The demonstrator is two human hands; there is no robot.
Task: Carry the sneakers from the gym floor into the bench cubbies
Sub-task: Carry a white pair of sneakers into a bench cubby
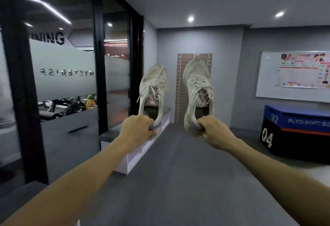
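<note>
two sets of fingers are curled tight, each pinching the heel of a shoe: the left hand (137, 127) grips the heel of the left off-white laced mesh sneaker (153, 94), the right hand (212, 129) grips the heel of the right off-white laced mesh sneaker (198, 89). both sneakers are held up in the air at arm's length, toes pointing away, apart from each other, well above the grey gym floor (178, 181). below and beyond the left hand runs the long white bench with a grey top (135, 156) along the glass wall (67, 75); its cubby openings are hard to see from here. a brown height chart (178, 100) hangs on the far wall between the sneakers. right of it stand a blue and black plyo soft box (294, 132) and a whiteboard (292, 75).
</note>
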